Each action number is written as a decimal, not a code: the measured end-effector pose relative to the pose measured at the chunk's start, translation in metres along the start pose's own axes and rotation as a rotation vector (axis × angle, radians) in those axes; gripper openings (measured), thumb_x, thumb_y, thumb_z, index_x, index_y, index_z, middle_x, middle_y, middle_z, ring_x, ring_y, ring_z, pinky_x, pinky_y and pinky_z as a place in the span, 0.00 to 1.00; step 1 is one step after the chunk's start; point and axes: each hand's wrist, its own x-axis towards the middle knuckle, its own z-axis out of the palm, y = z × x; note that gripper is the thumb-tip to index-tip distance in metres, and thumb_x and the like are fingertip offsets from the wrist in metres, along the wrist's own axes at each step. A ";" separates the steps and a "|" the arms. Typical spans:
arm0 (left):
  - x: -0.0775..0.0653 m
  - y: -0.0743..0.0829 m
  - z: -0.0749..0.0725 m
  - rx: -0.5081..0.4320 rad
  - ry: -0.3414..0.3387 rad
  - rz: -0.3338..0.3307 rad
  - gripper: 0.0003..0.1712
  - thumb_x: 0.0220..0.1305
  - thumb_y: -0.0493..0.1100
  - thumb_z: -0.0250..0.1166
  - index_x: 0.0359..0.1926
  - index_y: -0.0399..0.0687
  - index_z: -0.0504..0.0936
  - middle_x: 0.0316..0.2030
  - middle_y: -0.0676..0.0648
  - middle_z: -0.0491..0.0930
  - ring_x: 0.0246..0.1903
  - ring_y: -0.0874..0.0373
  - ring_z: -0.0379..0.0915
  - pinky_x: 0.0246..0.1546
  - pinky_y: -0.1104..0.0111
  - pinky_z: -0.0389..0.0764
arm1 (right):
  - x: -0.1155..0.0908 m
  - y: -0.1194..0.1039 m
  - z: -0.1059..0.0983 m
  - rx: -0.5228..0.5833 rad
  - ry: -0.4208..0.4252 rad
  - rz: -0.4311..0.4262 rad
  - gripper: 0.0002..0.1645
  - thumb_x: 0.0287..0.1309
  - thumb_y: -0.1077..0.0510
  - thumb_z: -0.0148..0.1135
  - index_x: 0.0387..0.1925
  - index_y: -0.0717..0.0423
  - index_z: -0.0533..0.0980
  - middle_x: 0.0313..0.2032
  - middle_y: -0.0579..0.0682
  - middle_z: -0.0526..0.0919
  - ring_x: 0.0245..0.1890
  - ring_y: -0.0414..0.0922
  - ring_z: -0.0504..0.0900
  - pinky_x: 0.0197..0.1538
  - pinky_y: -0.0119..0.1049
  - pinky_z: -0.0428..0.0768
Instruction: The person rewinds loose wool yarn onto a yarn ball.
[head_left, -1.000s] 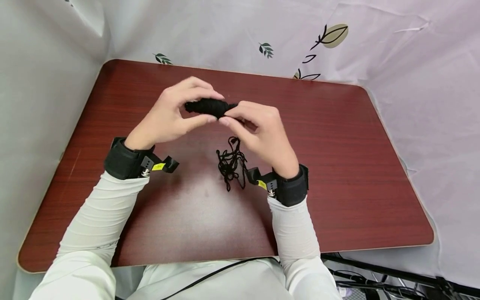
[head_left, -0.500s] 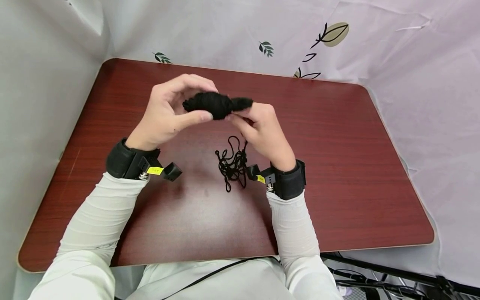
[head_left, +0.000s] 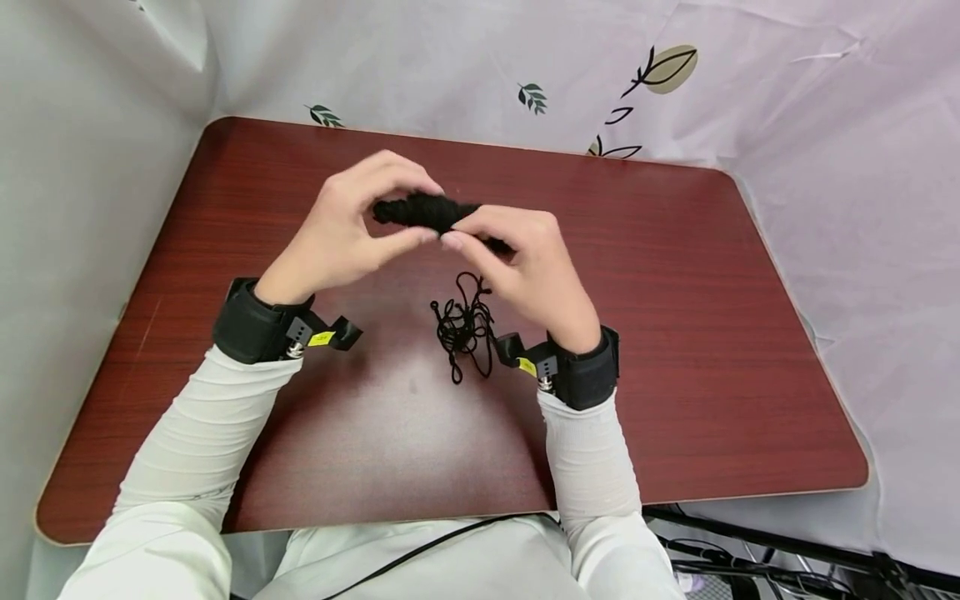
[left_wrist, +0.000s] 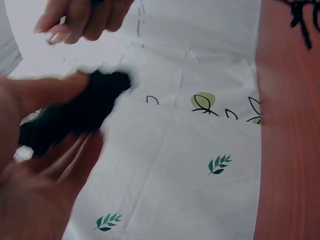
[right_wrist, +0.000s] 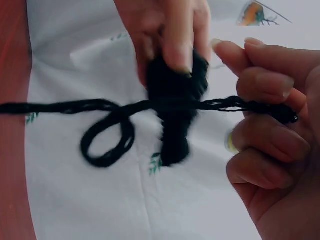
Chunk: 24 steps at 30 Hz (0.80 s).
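- Head view: at left, a left hand (head_left: 333, 229) curls thumb and fingers around a black yarn bundle (head_left: 420, 212), held above the red-brown table (head_left: 690, 333).
- Tangled black cord (head_left: 460, 329) rests near the table's middle.
- At right, a right hand (head_left: 531, 258) folds its fingers over looped black strands (right_wrist: 142, 105), which cross the bundle in the right wrist view.

One left hand (head_left: 341, 221), one right hand (head_left: 532, 254). One black bundle (head_left: 412, 210); one loop of black cord (right_wrist: 132, 107) in the right wrist view; one cord tangle (head_left: 459, 335) on one table (head_left: 690, 333). Two black wrist straps (head_left: 251, 329), two yellow labels (head_left: 321, 338), two white sleeves (head_left: 195, 433). Two green leaf sprigs (left_wrist: 218, 164) in the left wrist view.
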 end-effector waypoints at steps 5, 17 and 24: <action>-0.002 0.003 -0.003 -0.207 -0.228 0.023 0.22 0.48 0.31 0.75 0.46 0.45 0.82 0.44 0.51 0.80 0.42 0.61 0.74 0.34 0.74 0.76 | -0.004 0.008 -0.010 0.018 0.056 0.060 0.06 0.59 0.61 0.65 0.27 0.58 0.83 0.23 0.46 0.80 0.22 0.35 0.68 0.28 0.29 0.65; 0.000 0.022 -0.002 -0.560 0.132 -0.109 0.20 0.49 0.24 0.70 0.46 0.30 0.80 0.44 0.44 0.80 0.42 0.51 0.77 0.36 0.73 0.83 | 0.000 0.016 0.011 -0.019 -0.058 -0.010 0.07 0.62 0.63 0.62 0.30 0.59 0.83 0.22 0.48 0.78 0.23 0.36 0.68 0.31 0.29 0.68; 0.002 0.021 -0.004 -0.190 0.138 -0.081 0.20 0.51 0.26 0.71 0.47 0.33 0.80 0.45 0.45 0.79 0.41 0.61 0.74 0.35 0.77 0.73 | 0.001 0.000 0.008 -0.029 -0.082 -0.018 0.09 0.63 0.59 0.62 0.27 0.57 0.81 0.20 0.44 0.72 0.21 0.33 0.66 0.28 0.27 0.65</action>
